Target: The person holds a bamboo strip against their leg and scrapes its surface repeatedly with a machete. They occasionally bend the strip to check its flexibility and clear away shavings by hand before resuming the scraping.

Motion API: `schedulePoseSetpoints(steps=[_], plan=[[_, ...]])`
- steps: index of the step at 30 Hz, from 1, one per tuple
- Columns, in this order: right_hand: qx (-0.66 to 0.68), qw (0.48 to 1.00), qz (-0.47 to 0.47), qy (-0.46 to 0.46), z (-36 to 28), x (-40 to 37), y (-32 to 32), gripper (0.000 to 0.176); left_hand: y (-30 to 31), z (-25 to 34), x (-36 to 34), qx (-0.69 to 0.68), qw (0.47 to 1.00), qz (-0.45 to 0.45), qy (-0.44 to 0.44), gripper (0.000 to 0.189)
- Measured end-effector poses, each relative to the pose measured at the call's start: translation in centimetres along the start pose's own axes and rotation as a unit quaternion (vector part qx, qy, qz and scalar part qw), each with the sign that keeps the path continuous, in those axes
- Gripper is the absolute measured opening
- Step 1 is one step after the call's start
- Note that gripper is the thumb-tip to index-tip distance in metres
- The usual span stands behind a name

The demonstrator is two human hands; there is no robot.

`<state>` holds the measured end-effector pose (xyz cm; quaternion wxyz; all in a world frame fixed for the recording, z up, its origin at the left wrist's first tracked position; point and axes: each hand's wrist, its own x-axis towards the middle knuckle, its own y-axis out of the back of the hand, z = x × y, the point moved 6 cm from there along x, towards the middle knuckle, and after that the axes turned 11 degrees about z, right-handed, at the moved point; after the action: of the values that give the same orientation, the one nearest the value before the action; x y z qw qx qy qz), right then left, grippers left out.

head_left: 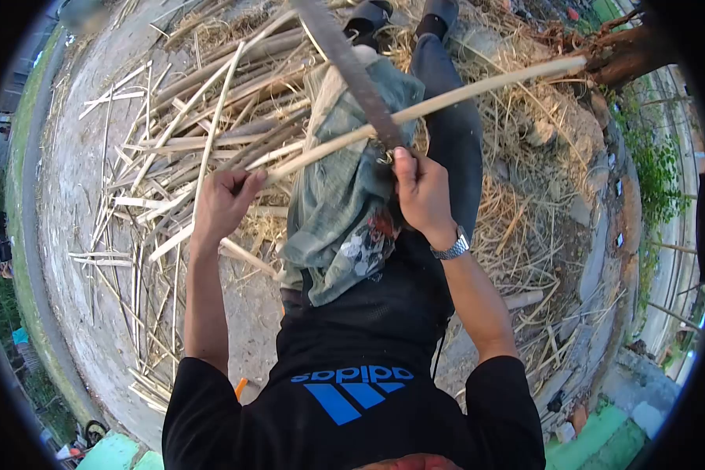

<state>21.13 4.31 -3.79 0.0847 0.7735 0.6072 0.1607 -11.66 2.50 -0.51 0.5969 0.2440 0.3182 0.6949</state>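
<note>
A long pale bamboo strip (478,88) slants across my lap, rising from lower left to upper right. Its near end is gripped by my left hand (225,202), fingers closed and thumb along the strip. My right hand (423,188), with a metal watch on its wrist, is wrapped round the handle of a long dark-bladed machete (345,66). The blade points up and away, crossing the strip just beyond my right hand. Most of the handle is hidden by my fingers. A grey-green cloth (333,211) covers my thigh beneath the strip.
Bamboo strips and poles (235,102) lie heaped on the concrete to the left. Curled shavings (517,227) cover the ground at right. A brown stump or root (623,55) stands near the strip's far end. My sandalled feet (435,19) are at the top.
</note>
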Motion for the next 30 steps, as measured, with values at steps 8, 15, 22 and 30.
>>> schedulePoseSetpoints(steps=[8, 15, 22, 30], plan=[[0.024, 0.991, 0.126, -0.045, 1.4, 6.0, 5.6, 0.052, 0.9, 0.0, 0.8, -0.016, 1.0, 0.001, -0.006, 0.057], [0.022, 0.999, 0.041, -0.012, 1.2, 1.4, 0.8, 0.046, -2.3, 5.6, 1.3, -0.044, 0.999, -0.006, -0.011, 0.058], [-0.002, 0.996, 0.087, -0.001, 1.7, 4.0, 3.8, 0.05, -2.1, 2.8, 1.8, -0.036, 0.998, -0.042, 0.015, 0.06], [-0.027, 0.999, 0.016, 0.016, -0.8, 1.5, -0.1, 0.046, -3.6, 6.5, 2.0, -0.029, 0.999, -0.007, -0.022, 0.059]])
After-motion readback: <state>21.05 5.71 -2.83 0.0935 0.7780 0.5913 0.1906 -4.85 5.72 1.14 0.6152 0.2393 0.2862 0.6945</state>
